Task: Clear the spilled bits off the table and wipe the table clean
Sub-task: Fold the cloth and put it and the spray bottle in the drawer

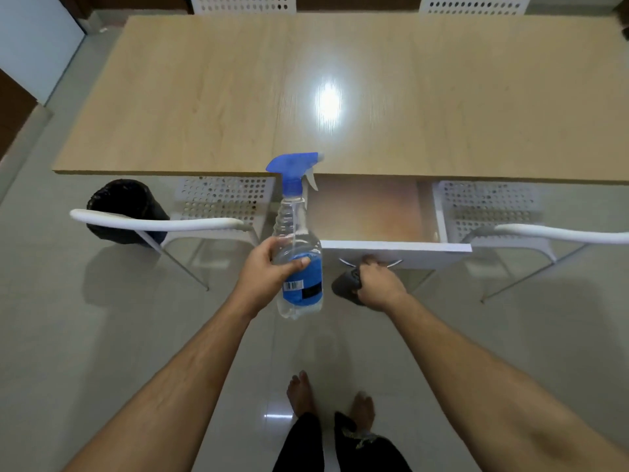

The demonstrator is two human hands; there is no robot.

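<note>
My left hand [269, 267] grips a clear spray bottle [296, 233] with a blue trigger head and blue label, upright in front of the table's near edge. My right hand [376, 284] grips the metal handle [394, 264] of a white drawer [394, 248] pulled out from under the light wooden table [204, 97]. A dark grey cloth [345, 284] is bunched under the same hand. The drawer's inside looks bare. No bits show on the tabletop, which carries a bright light reflection.
A black-lined bin [119, 206] stands on the tiled floor under the table's left end. White perforated chairs sit at near left [218, 206] and near right [493, 212]; two more stand behind the far edge. My bare feet are at the bottom.
</note>
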